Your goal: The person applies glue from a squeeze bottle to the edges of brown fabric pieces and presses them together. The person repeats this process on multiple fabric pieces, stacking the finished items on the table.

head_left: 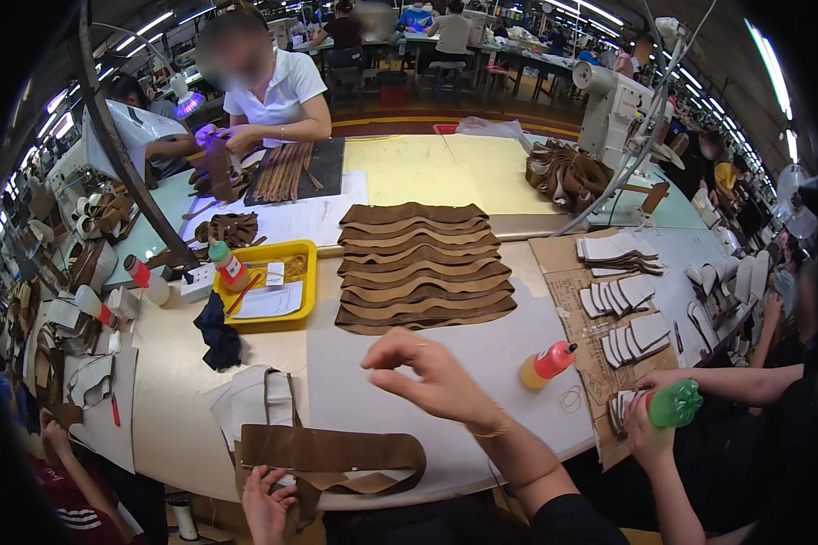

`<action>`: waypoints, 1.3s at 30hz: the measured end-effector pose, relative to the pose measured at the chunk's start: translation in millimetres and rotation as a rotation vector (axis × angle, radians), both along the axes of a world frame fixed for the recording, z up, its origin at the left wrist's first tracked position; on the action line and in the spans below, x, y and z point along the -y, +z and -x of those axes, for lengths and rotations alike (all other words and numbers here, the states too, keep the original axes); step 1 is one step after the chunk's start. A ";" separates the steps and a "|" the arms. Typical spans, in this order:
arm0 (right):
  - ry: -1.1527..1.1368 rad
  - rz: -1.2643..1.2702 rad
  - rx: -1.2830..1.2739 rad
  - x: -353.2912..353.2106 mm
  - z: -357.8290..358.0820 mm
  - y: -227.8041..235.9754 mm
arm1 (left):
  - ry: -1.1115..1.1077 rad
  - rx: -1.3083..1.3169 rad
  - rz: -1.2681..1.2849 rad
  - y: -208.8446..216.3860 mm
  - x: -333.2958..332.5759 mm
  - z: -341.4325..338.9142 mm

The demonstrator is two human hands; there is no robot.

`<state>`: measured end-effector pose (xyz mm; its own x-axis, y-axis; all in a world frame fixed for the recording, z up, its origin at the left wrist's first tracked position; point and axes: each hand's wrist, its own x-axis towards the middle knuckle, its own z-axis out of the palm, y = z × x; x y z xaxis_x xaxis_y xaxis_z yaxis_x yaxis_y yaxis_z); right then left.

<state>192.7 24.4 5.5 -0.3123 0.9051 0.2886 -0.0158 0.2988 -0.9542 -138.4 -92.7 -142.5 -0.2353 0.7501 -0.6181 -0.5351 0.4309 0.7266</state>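
My left hand (pixel 269 507) is at the near table edge, its fingers closed over the lower edge of a brown leather strip (pixel 336 450). The strip curves round in a loop at its right end, with white backing showing inside. My right hand (pixel 423 374) is raised over the white table sheet, thumb and fingers curved apart with nothing between them. Just beyond it lies a row of overlapping brown strips (pixel 425 268) with wavy edges. White-backed pieces (pixel 262 396) lie beside the strip I hold.
A yellow tray (pixel 307 272) holds papers and a glue bottle (pixel 229 266); a dark cloth (pixel 216 334) lies beside it. To the right stand a red-and-amber bottle (pixel 547 365) and cardboard (pixel 573 300) with white pieces. A co-worker's hands hold a green bottle (pixel 675 404). Another person works opposite.
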 end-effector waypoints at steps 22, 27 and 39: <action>0.002 -1.124 -0.200 42.4 -7.4 96.8 | -0.006 0.082 -0.032 0.3 -7.6 0.1; -0.060 -1.314 -0.023 39.2 -7.8 99.9 | 0.024 0.062 -0.049 7.7 -6.5 -5.2; 0.152 -1.686 0.056 63.2 -11.0 68.5 | 0.033 -0.020 0.013 7.3 -4.2 6.0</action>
